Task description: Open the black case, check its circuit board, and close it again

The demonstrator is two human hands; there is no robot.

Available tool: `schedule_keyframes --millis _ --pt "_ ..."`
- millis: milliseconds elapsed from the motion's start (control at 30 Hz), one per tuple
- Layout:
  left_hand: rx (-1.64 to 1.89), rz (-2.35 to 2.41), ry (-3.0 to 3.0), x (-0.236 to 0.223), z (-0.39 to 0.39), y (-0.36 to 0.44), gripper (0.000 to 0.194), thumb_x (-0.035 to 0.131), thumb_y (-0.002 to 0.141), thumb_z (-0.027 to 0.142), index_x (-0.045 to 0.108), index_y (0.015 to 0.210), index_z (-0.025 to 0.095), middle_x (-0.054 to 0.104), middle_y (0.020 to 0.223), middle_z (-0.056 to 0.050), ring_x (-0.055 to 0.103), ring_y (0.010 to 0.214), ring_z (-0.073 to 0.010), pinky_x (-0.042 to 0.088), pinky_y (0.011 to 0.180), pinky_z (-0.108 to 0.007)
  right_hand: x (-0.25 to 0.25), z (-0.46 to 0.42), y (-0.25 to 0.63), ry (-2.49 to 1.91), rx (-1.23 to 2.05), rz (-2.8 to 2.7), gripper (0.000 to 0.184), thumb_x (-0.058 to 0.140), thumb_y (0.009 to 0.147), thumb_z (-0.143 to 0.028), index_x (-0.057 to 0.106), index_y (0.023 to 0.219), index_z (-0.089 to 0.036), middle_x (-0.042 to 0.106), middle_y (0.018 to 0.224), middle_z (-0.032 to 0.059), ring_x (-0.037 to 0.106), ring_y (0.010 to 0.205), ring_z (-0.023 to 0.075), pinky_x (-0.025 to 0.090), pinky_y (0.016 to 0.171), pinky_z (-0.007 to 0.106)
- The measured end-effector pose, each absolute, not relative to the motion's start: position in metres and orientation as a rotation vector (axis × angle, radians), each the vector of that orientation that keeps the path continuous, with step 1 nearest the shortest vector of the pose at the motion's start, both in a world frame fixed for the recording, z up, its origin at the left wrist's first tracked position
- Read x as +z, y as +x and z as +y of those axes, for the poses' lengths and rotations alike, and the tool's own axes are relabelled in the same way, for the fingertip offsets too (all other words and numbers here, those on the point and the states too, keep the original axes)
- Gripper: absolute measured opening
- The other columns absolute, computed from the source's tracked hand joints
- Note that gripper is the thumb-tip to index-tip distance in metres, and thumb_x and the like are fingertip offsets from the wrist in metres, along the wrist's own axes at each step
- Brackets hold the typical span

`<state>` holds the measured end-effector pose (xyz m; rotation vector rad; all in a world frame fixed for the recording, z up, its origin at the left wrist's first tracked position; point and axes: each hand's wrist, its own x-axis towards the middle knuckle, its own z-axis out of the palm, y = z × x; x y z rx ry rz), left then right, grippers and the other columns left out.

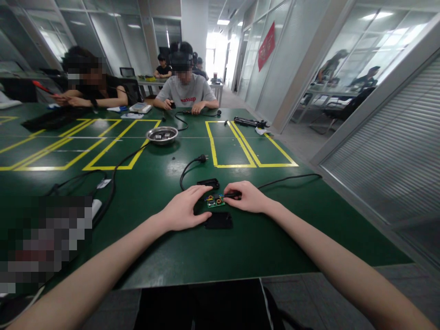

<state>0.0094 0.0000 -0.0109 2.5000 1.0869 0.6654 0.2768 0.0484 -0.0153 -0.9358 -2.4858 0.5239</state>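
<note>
My right hand (244,197) pinched the cord (233,195) beside the board (215,201), seemingly for control; my left hand (181,210), fingers parted, framed the board's left side, perhaps for steadying.

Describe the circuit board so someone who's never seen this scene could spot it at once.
On the green table, look between the wearer's left hand and right hand. The circuit board is there, between a far black casing piece and a near black casing piece. Unlike those black neighbours, it is green and carries small ring-shaped parts.
</note>
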Motion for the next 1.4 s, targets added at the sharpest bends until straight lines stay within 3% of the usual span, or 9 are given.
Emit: schedule_keyframes --millis 400,1100,1233,1400 --pt "0.649 1.046 2.475 -0.013 0.008 0.002 0.062 0.067 0.088 0.032 0.049 0.147 0.023 0.061 0.146 -0.012 0.061 0.132 -0.0295 0.050 0.114 -0.045 -0.025 0.044 0.264 -0.986 0.348 -2.482 0.013 0.071 0.095 -0.030 0.079 0.100 -0.021 0.080 0.093 0.0075 0.074 0.083 0.0220 0.051 0.075 0.030" --pt "0.597 1.079 2.488 -0.010 0.014 -0.007 0.062 0.065 0.094 0.042 0.049 0.150 0.021 0.058 0.151 -0.013 0.057 0.138 -0.0294 0.047 0.117 -0.046 -0.024 0.045 0.262 -1.053 0.366 -2.463 0.011 0.072 0.094 -0.029 0.078 0.097 -0.020 0.079 0.091 0.0063 0.071 0.079 0.0194 0.047 0.070 0.027" --pt "0.723 1.153 2.514 -0.002 0.018 -0.013 0.042 0.059 0.097 0.045 0.063 0.130 0.019 0.069 0.130 -0.013 0.066 0.120 -0.0281 0.054 0.104 -0.042 -0.023 0.044 0.263 -0.960 0.398 -2.361 0.014 0.069 0.096 -0.030 0.077 0.095 -0.019 0.078 0.089 0.0062 0.069 0.077 0.0178 0.048 0.070 0.027" --pt "0.526 1.238 2.656 0.008 0.023 -0.020 0.022 0.056 0.095 0.035 0.070 0.097 0.018 0.074 0.091 -0.007 0.067 0.087 -0.0242 0.051 0.082 -0.036 -0.016 0.039 0.268 -0.836 0.481 -2.273 0.020 0.065 0.098 -0.033 0.075 0.091 -0.017 0.075 0.082 0.0054 0.065 0.069 0.0156 0.047 0.065 0.026"
